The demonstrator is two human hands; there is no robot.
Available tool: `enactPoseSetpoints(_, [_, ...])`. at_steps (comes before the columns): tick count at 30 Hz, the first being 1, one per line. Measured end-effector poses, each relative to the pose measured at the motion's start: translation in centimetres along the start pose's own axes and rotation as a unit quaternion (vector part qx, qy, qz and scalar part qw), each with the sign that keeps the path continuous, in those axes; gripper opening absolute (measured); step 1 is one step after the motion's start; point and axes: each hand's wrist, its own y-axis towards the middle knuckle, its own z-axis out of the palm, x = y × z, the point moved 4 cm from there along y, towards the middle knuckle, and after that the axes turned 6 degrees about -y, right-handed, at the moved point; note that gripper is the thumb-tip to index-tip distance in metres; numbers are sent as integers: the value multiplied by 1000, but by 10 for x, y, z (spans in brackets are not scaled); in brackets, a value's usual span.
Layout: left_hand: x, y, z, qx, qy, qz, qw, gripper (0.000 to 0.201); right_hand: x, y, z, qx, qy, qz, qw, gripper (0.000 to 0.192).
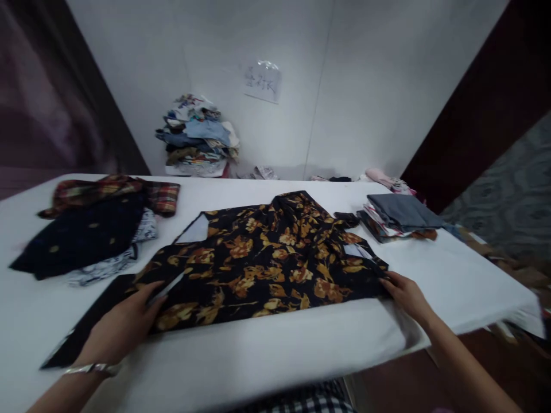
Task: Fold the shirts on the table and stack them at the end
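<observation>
A black garment (275, 258) with gold and brown flowers lies spread across the white table in front of me. My left hand (124, 324) is closed on its lower left part, thumb and fingers pinching the cloth. A narrow pale strip shows beside those fingers; I cannot tell what it is. At the garment's right edge, my right hand (407, 295) grips the fabric between thumb and fingers. Plain black cloth reaches out to the left, partly behind my left hand. White shows through openings at the garment's left and right sides.
Left on the white table (482, 287) lies a loose heap with a navy cloth (90, 232) and a plaid cloth (116, 192). A folded stack (400, 215) sits at right. Against the wall rises a tall clothes pile (198, 137), with a paper sign (262, 83) above.
</observation>
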Motion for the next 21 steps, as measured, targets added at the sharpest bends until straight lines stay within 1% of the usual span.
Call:
enactPoseSetpoints(1, [-1, -3, -3, 2, -1, 8, 1000, 50, -2, -2, -2, -15, -21, 0, 1000, 37])
enactPoseSetpoints(3, [-5, -8, -12, -15, 0, 25, 1000, 51, -2, -3, -8, -54, -53, -6, 997, 39])
enactPoseSetpoints(5, [-14, -9, -25, -52, 7, 30, 998, 48, 10, 0, -12, -90, -47, -37, 994, 40])
enactPoseSetpoints(7, [-28, -3, -37, -71, 14, 36, 997, 45, 35, 8, -13, -105, -23, -85, 990, 38])
enactPoseSetpoints(10, [-58, 22, -49, -68, 8, 65, 995, 42, 84, 31, -6, -80, 11, -156, 984, 34])
enactPoseSetpoints(12, [-78, 49, -52, -62, 4, 83, 995, 42, 115, 57, 4, -46, 26, -189, 981, 33])
enactPoseSetpoints(14, [-93, 79, -49, -46, 4, 74, 996, 46, 141, 90, 14, -19, 34, -203, 978, 32])
enactPoseSetpoints(17, [-108, 122, -32, 10, -3, 30, 1000, 56, 170, 148, 31, -2, 18, -189, 982, 31])
enactPoseSetpoints(18, [-112, 133, -25, 29, -9, 20, 999, 55, 177, 167, 38, 7, -1, -178, 984, 31])
enactPoseSetpoints(19, [-115, 144, -18, 43, -15, 18, 999, 51, 184, 185, 46, 19, -25, -169, 985, 30])
enactPoseSetpoints(21, [-119, 164, -10, 57, -32, 20, 998, 34, 195, 216, 61, 35, -63, -158, 985, 29])
